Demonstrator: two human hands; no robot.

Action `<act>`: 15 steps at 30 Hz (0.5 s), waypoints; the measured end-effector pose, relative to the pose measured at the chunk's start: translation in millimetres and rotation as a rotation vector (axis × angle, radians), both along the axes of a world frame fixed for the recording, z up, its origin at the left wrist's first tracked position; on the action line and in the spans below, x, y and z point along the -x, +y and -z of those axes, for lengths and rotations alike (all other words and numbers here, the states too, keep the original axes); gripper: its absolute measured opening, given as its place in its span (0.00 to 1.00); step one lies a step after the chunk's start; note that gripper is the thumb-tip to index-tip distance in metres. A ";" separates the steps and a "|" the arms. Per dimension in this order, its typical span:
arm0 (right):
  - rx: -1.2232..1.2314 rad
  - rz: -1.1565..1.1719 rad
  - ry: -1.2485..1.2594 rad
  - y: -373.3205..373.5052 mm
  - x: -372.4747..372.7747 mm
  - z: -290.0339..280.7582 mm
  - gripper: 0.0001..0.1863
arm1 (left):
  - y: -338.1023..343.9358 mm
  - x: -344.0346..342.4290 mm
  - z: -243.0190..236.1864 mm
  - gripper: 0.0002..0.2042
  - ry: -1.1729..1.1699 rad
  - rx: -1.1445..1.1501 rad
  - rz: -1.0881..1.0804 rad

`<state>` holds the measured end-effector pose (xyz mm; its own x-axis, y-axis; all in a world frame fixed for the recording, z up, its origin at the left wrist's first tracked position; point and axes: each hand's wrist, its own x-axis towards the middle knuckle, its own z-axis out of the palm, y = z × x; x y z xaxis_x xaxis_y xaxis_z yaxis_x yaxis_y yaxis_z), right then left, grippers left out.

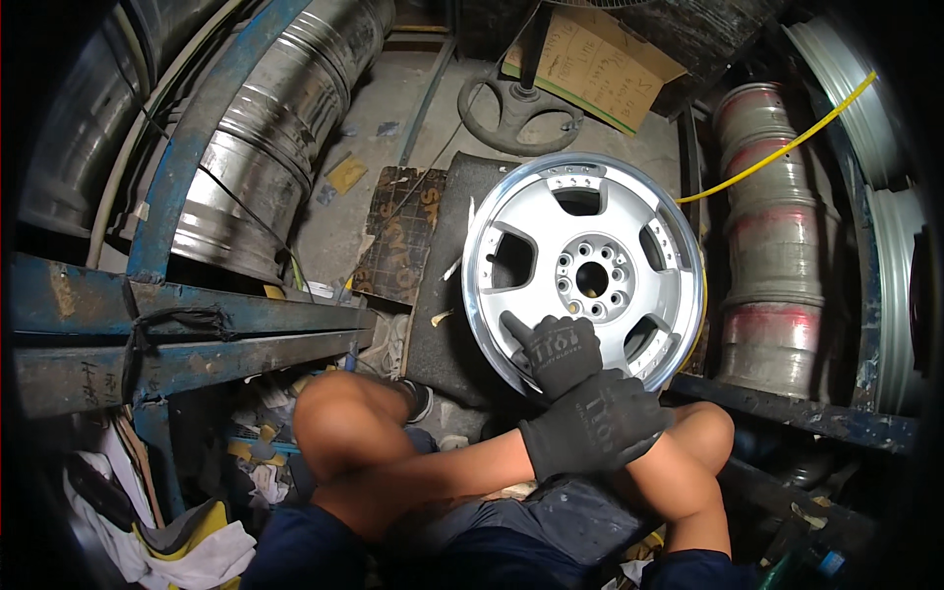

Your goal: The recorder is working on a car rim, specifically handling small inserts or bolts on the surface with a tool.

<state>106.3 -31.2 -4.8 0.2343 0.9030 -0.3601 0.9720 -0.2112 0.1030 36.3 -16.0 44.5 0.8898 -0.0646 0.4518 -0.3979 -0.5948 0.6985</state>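
A silver multi-spoke alloy wheel lies face up on a dark grey mat in front of me. My gloved right hand is at the wheel's lower-left part, one digit stretched toward the face and the others curled; whatever they might hold is hidden. My gloved left hand crosses over my right wrist, below the wheel, with its fingers closed around that wrist and glove cuff. Both gloves are black.
Blue metal frames and stacked steel rims are on my left, more rims on my right. A steering wheel, cardboard and a yellow hose lie beyond. My bent knees flank my hands.
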 end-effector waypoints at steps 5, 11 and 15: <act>0.055 -0.015 0.015 -7.8 12.8 8.1 0.29 | -0.8 1.9 1.3 0.15 0.020 0.052 -0.005; 0.078 -0.023 0.052 -13.7 8.2 4.2 0.28 | -12.8 5.1 5.9 0.12 -0.077 0.086 0.009; 0.032 -0.010 0.012 -1.7 7.7 10.5 0.26 | -7.3 6.1 9.5 0.14 -0.028 0.082 -0.029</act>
